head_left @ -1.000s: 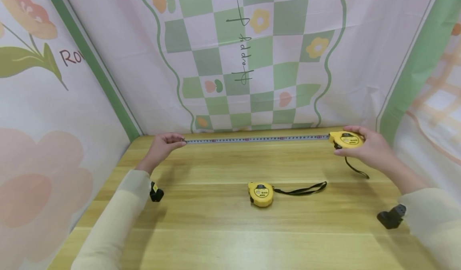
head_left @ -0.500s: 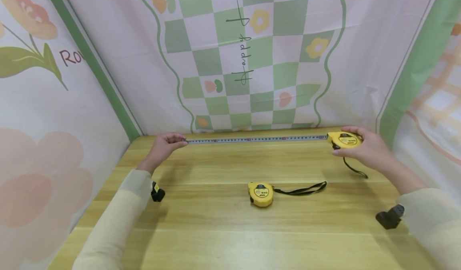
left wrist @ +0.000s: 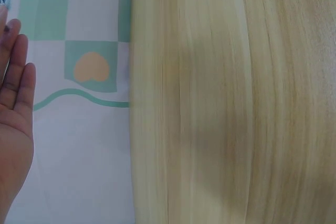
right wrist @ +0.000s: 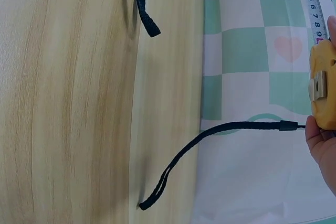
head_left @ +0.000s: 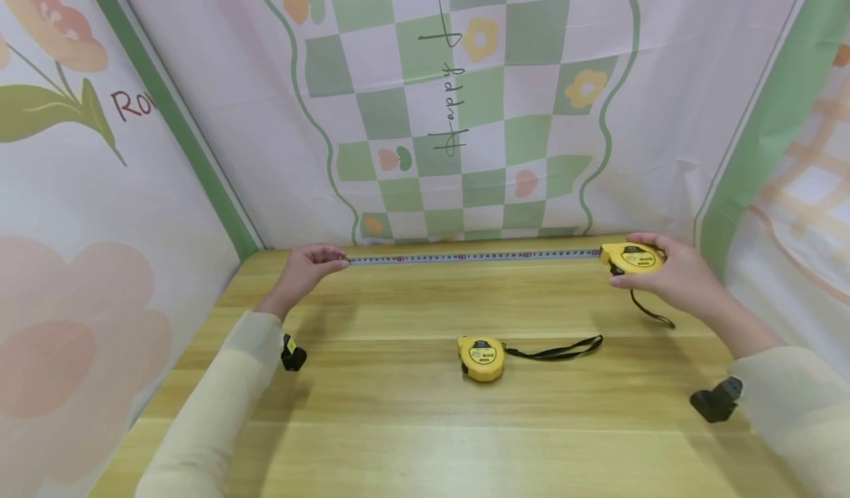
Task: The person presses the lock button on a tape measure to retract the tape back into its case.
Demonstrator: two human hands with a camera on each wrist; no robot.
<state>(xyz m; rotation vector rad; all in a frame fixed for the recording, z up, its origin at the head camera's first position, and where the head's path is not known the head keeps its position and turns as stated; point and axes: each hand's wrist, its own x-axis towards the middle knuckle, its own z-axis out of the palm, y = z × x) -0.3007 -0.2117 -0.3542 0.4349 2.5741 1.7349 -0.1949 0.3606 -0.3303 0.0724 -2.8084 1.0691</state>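
Near the table's back edge a yellow tape measure (head_left: 631, 259) sits in my right hand (head_left: 684, 273), gripped between thumb and fingers. Its metal blade (head_left: 465, 257) runs straight out to the left, above the table. At the blade's far end my left hand (head_left: 304, 275) pinches the tip between thumb and fingers. A black wrist strap (right wrist: 226, 127) hangs from the held case, and a metal belt clip (right wrist: 318, 85) shows on its back in the right wrist view. Most of the blade is outside the left wrist view, where my left hand (left wrist: 16, 119) appears at the edge.
A second yellow tape measure (head_left: 481, 358) lies mid-table, its black strap (head_left: 558, 350) stretched to the right. The wooden table (head_left: 425, 439) ends at a patterned curtain (head_left: 465, 114) behind. Black wrist cameras (head_left: 717, 400) jut from both sleeves.
The right hand has shifted slightly left with the tape case, and the left hand slightly right. The stretch of blade between them is a little shorter. The second tape measure has stayed put.
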